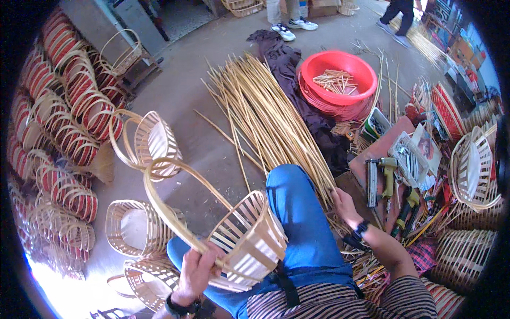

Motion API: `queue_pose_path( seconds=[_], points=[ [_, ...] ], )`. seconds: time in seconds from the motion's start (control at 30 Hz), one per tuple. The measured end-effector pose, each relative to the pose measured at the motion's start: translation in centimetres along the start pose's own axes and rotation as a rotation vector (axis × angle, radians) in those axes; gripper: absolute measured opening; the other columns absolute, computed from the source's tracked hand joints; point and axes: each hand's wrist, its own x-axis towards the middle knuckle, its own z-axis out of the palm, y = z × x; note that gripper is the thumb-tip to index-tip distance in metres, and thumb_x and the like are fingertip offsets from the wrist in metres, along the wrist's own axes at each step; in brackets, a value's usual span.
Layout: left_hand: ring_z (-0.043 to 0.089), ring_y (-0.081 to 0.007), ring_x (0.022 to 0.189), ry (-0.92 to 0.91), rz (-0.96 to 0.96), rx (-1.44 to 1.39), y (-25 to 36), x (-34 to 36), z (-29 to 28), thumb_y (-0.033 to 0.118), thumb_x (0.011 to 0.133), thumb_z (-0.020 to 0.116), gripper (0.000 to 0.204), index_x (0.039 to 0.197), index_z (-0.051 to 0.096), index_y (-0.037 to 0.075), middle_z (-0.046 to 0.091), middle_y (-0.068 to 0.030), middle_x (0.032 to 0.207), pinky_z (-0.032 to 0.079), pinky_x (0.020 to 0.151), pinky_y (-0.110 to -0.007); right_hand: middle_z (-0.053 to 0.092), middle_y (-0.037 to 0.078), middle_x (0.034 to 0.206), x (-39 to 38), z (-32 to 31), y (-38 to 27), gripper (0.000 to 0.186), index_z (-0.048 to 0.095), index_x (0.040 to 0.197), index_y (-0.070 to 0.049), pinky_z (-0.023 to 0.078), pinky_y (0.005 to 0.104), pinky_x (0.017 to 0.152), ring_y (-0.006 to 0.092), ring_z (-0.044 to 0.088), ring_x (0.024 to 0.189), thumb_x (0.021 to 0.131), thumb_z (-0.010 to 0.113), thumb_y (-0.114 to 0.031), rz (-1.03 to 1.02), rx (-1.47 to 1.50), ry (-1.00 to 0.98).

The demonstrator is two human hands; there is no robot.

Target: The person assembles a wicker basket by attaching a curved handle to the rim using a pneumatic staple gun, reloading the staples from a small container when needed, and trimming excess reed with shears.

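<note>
My left hand (199,268) is closed round the thick bent handle of a pale woven bamboo basket (241,234), which rests tilted on my blue-jeaned lap (297,212). The handle rises in a loop to the upper left. My right hand (345,207) is closed on the near ends of long bamboo strips (265,117), which lie in a loose bundle on the floor beside my right knee. Right of that hand are two green-and-black power tools, likely staple guns (388,181), on a pink board, with a plastic box of metal pieces (411,157).
Stacked red-striped baskets (64,95) line the left. Plain baskets lie at left (133,226) and right (473,165). A red tub of short sticks (340,64) stands on dark cloth (271,48). Two people's legs (281,18) (398,21) show at the back.
</note>
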Motion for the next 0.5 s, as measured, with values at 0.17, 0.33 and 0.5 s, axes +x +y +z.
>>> queue_pose_path(
  seconds=[0.17,0.33,0.5],
  points=[
    [0.039,-0.004,0.044,-0.104,0.027,0.08,0.5,3.6,0.4,0.023,0.083,0.041,0.026,0.072,0.052,0.001,0.044,0.001,0.052,0.028,0.04,-0.017,0.041,0.001,0.058,-6.2,-2.0,-6.3,0.018,0.042,0.089,-0.004,0.027,0.0189,0.037,0.0056,0.035,0.042,0.085,0.034,-0.019,0.074,0.438,-0.259],
    [0.046,-0.0061,0.052,-0.161,0.052,0.088,0.1,4.5,0.5,0.029,0.085,0.037,0.03,0.076,0.05,0.003,0.049,-0.0022,0.062,0.035,0.047,-0.018,0.038,-0.002,0.053,-9.7,-0.1,-12.6,0.023,0.046,0.087,-0.002,0.025,0.0165,0.036,0.0036,0.032,0.042,0.086,0.034,-0.021,0.059,0.585,-0.59],
    [0.051,-0.0159,0.075,-0.177,0.276,-0.411,-1.1,5.9,0.9,0.043,0.085,0.021,0.05,0.097,0.047,0.001,0.053,-0.0099,0.086,0.04,0.069,-0.027,0.037,-0.001,0.051,-11.1,4.0,-14.4,0.024,0.046,0.089,-0.002,0.025,0.0168,0.037,0.0046,0.032,0.042,0.087,0.032,-0.022,-0.023,0.568,-0.811]
  ],
)
